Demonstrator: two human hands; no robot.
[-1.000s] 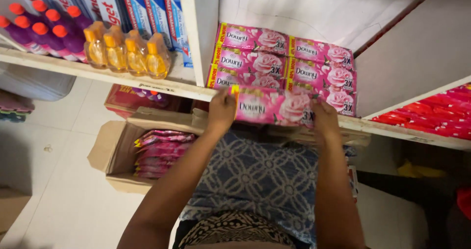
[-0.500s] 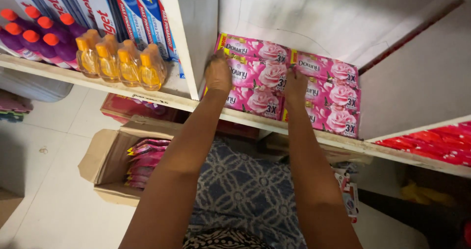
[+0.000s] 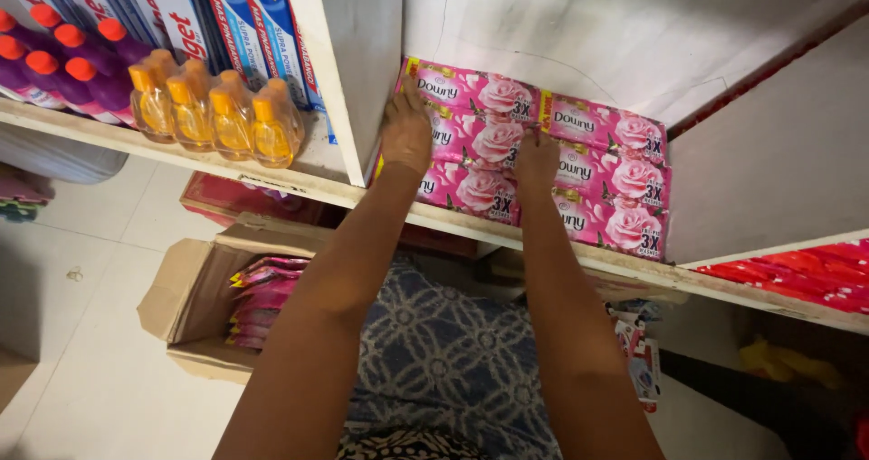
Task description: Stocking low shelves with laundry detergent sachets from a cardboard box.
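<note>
Hands unmoved since before, left hand, right hand fingers flat on pink packs

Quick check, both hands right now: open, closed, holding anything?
Left hand: laid on the left stack of pink sachet packs on the shelf; grip cannot be told.
Right hand: pressed against the same stack's right edge; grip cannot be told.
</note>
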